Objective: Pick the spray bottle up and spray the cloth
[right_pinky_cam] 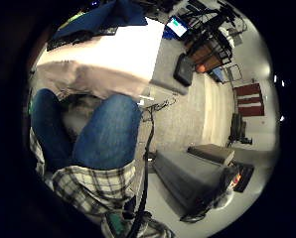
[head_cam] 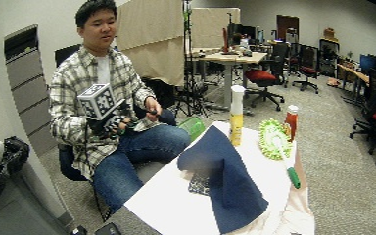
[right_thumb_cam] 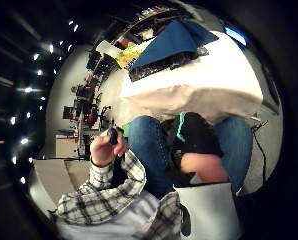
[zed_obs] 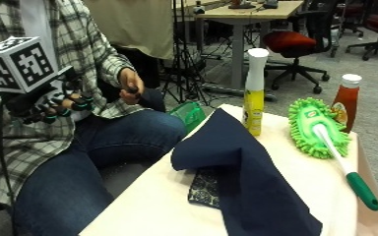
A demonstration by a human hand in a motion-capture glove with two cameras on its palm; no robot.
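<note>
Outside view: the gloved right hand [zed_obs: 51, 105] hangs in front of the person's chest, well apart from the table [zed_obs: 176, 201], its fingers loosely curled and holding nothing. The bare left hand [zed_obs: 130, 86] grips a small dark object I cannot identify. The spray bottle [zed_obs: 255, 91], yellow with a white top, stands upright near the far edge of the table, roughly at 1 o'clock from the peak of the dark blue cloth [zed_obs: 248, 182], which lies draped in a ridge along the tabletop. A green duster mop [zed_obs: 317, 130] lies just beside the bottle at its 3 o'clock, with a ketchup bottle [zed_obs: 346, 105] behind it.

The pickup has not begun, I judge. To do it well, reach across over the cloth, come at the bottle from the person's side, and wrap the fingers round the narrow neck so one finger can work the spray head. Lift straight up, clear of the mop, then aim the nozzle down at the cloth.
</note>
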